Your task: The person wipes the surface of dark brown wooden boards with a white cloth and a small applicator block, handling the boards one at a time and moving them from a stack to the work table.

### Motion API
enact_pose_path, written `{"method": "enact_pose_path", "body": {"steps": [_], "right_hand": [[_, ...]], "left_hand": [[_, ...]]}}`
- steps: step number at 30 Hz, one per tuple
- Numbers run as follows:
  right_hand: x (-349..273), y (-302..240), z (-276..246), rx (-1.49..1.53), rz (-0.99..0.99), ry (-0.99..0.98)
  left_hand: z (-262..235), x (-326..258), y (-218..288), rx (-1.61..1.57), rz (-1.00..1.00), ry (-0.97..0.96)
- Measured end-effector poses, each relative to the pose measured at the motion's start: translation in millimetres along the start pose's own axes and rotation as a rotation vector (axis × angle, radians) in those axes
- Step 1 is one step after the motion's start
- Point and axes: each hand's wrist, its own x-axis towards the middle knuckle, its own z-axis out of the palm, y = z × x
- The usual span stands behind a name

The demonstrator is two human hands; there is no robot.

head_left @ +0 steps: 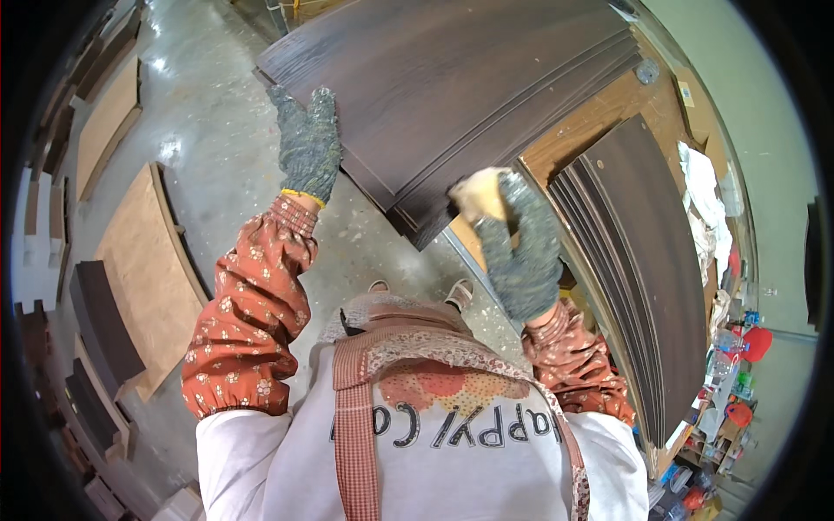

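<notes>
A: How is the left hand (308, 143) posed?
B: Gloved, forearm stretched forward in a floral sleeve (252, 321). Held at the left edge of the big board stack (443, 95); fingers parted in a wide V, pointed away from the body. Whether the edge is pressed cannot be told.
A: And the right hand (521, 247)?
B: Also gloved, raised from a bent arm. A pale pad (479, 195) is gripped between thumb and fingers, held at the near right edge of the big board stack; contact cannot be told.
A: Anything alongside?
B: A smaller board stack (643, 208) is seen right of the big one.
</notes>
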Motion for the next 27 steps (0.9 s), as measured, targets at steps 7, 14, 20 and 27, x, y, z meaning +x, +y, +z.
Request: {"method": "enact_pose_path", "body": {"steps": [7,14,20,27], "right_hand": [[-9.1,-61.3,12.1,0.104,-0.058,-0.433],[5.9,-68.7,12.7,-0.012,0.015,-0.299],[13.7,-20.5,-10.2,-0.123,0.068,0.035],[43.1,17.4,5.4,-0.072,-0.119,-0.006]], "left_hand": [[4.1,10.2,-7.2,-0.008,0.030,-0.002],[3.4,19.0,-8.9,-0.046,0.081,-0.020],[-12.9,19.4,-13.4,-0.062,0.095,-0.093],[-28.6,121.4,-11.5,0.401,0.601,0.138]]}}
